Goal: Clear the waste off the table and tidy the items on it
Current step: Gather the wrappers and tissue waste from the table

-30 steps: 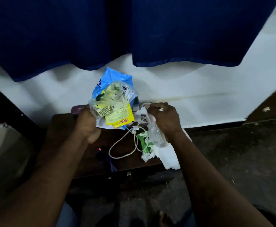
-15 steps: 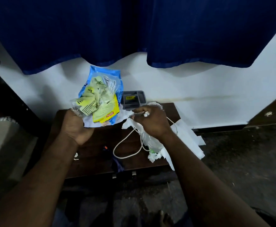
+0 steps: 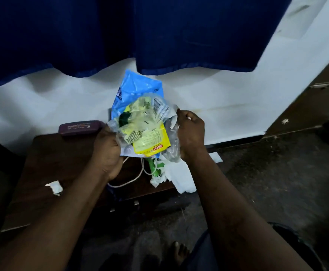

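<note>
My left hand [image 3: 107, 151] grips a bundle of wrappers [image 3: 142, 122] above the dark wooden table [image 3: 48, 163]: a blue packet at the back, clear plastic and yellow-green sachets in front. My right hand [image 3: 191, 133] is closed on clear crumpled plastic [image 3: 172, 151] pressed against the bundle's right side. Below the hands lie white tissue paper [image 3: 179, 177], a green scrap [image 3: 153, 169] and a white cable [image 3: 132, 178] on the table. A small crumpled paper scrap [image 3: 55, 187] lies at the table's left.
A maroon case [image 3: 79, 127] sits at the table's back edge by the white wall. A blue curtain [image 3: 120, 32] hangs above. A brown cabinet [image 3: 320, 98] stands at right. Dark floor surrounds the table; my foot [image 3: 179, 251] shows below.
My right hand lifted from the table with the clear plastic and came up against the bundle in my left hand. The view shifted, showing the maroon case and the paper scrap at left.
</note>
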Action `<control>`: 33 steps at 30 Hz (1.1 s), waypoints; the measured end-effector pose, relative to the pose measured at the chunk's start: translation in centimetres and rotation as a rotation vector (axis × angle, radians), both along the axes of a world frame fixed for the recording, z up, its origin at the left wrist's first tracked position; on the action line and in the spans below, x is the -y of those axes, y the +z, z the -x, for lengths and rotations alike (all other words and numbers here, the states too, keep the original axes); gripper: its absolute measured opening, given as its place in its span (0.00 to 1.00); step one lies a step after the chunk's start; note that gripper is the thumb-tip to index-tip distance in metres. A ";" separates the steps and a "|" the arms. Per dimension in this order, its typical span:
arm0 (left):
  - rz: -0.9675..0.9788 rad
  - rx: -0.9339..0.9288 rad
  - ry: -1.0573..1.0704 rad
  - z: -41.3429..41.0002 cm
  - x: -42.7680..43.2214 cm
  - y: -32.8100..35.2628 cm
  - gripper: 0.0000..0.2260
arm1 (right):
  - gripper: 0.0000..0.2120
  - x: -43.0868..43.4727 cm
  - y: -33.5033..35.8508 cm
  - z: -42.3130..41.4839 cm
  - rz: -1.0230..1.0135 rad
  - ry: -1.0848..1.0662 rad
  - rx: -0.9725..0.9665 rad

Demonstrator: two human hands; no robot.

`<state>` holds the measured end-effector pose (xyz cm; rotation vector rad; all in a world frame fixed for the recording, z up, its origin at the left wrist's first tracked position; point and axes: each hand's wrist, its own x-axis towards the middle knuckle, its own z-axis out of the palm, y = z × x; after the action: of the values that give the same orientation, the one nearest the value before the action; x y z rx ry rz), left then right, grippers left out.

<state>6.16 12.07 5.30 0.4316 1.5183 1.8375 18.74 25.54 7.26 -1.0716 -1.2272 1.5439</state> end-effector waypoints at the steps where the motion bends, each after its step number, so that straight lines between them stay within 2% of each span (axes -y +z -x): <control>1: -0.007 0.002 -0.053 -1.3 -0.6 0.9 0.17 | 0.16 -0.3 0.3 -1.1 -0.011 -0.039 -0.012; 3: -0.011 -0.085 -0.113 -4.1 -2.0 2.4 0.17 | 0.15 -0.9 1.0 -3.1 -0.030 -0.108 -0.025; 5: -0.061 -0.193 -0.188 -7.0 -3.8 3.4 0.13 | 0.19 -1.5 2.0 -5.4 -0.021 -0.143 -0.059; 7: -0.145 -0.173 -0.200 -9.8 -5.7 4.0 0.12 | 0.19 -2.2 2.6 -8.2 -0.040 -0.128 -0.100; 9: -0.142 -0.194 -0.223 -13.2 -7.7 4.5 0.11 | 0.16 -3.0 2.8 -11.8 -0.045 -0.105 -0.179; 12: -0.071 -0.289 -0.325 -17.9 -10.3 4.2 0.10 | 0.35 -4.0 2.5 -17.6 0.034 0.013 -0.299; 13: -0.023 -0.318 -0.384 -19.7 -11.0 4.2 0.11 | 0.38 -4.4 2.0 -19.8 0.048 0.044 -0.305; 16: 0.159 -0.552 -0.504 -25.1 -13.1 3.2 0.12 | 0.29 -4.4 0.5 -26.5 0.001 0.004 -0.207; 20: 0.325 -0.820 -0.686 -32.4 -14.8 0.6 0.11 | 0.19 -2.6 -3.4 -34.3 0.040 -0.248 -0.110; 23: 0.434 -0.977 -0.831 -37.2 -15.5 -1.7 0.12 | 0.14 -1.1 -7.5 -39.5 0.109 -0.465 0.047; 26: 0.552 -0.972 -0.933 -40.8 -15.5 -4.5 0.18 | 0.03 0.5 -11.6 -43.3 0.181 -0.576 0.226; 27: 0.592 -0.940 -0.961 -41.6 -15.1 -5.6 0.18 | 0.03 1.0 -12.7 -44.1 0.198 -0.606 0.261; 30: 0.656 -0.830 -1.035 -43.3 -13.8 -9.7 0.09 | 0.05 1.8 -15.7 -45.8 0.217 -0.682 0.353; 33: 0.700 -0.799 -1.128 -43.8 -12.9 -12.8 0.17 | 0.12 2.8 -17.5 -46.4 0.226 -0.713 0.453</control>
<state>49.98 24.93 -7.48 1.3893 1.6916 0.2042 65.12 22.79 -10.27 -1.8366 -0.8031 0.9172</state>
